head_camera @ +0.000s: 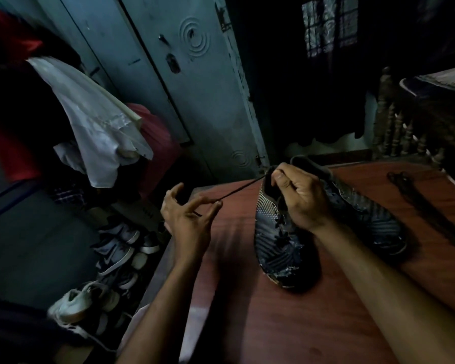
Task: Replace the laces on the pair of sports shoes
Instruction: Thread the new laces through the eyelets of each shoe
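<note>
Lacing under way, first shoe on table.

Right hand (297,195) grips the collar of the near shoe (281,240) on the table (247,311), steadying it; left hand (187,214) pinches the lace (243,186) taut, probably drawing slack through a top eyelet. Second shoe (365,214) lies just behind.

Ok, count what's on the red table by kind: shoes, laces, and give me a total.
Shoes: 2, the shoe under the right hand and a second shoe beside it.
Laces: 2, the lace pinched by the left hand and a loose lace.
Total: 4
</note>
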{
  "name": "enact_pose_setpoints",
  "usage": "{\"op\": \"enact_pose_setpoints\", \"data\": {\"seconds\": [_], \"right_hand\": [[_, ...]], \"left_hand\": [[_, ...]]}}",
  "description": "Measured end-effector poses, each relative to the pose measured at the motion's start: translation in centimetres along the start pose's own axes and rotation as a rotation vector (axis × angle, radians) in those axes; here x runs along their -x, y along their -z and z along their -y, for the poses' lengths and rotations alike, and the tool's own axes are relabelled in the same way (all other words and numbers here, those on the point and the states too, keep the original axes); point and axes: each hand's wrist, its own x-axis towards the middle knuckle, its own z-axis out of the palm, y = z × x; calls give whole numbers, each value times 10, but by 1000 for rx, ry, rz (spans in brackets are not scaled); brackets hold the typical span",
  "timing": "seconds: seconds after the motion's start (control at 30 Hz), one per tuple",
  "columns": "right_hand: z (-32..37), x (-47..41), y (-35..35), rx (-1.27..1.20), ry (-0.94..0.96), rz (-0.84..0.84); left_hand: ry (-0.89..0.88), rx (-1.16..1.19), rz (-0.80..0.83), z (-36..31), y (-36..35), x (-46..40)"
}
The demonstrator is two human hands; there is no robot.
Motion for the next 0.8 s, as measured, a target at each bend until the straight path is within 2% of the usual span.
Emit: {"op": "enact_pose_setpoints", "data": {"seconds": [0.07,0.13,0.2,0.27,0.33,0.37,0.47,0.5,0.57,0.63,0.7,0.8], "right_hand": [[-10,0,2,-57,-96,-77],[-13,-1,-1,-134,-205,-133],[-16,-1,-4,-214,-269,-173],[-14,-1,-6,-221,-288,-184],[-15,-2,-6,-211,-289,-191],[-15,-4,-4,-220,-296,-213],[-25,-10,3,-225,-312,-309],[-24,-11,6,-184,-307,-323],[-20,-9,15,-50,-241,-340],[-13,-8,21,134,-115,-343],[-7,-8,23,259,33,-223],[-5,-6,13,238,60,163]], "left_hand": [[-69,36,-9,1,2,-5],[-204,26,54,2,1,-8],[-364,-69,225,1,0,-8],[-407,-238,453,0,0,-6],[-394,-288,536,-2,-3,-3],[-327,-186,524,-2,-4,-2],[97,321,430,-8,-10,-1],[170,427,414,-9,-12,-2],[150,468,389,-11,-19,-1],[-7,385,370,-15,-26,-2],[-175,321,359,-25,-33,-3],[-244,411,352,-38,-45,-5]]}}
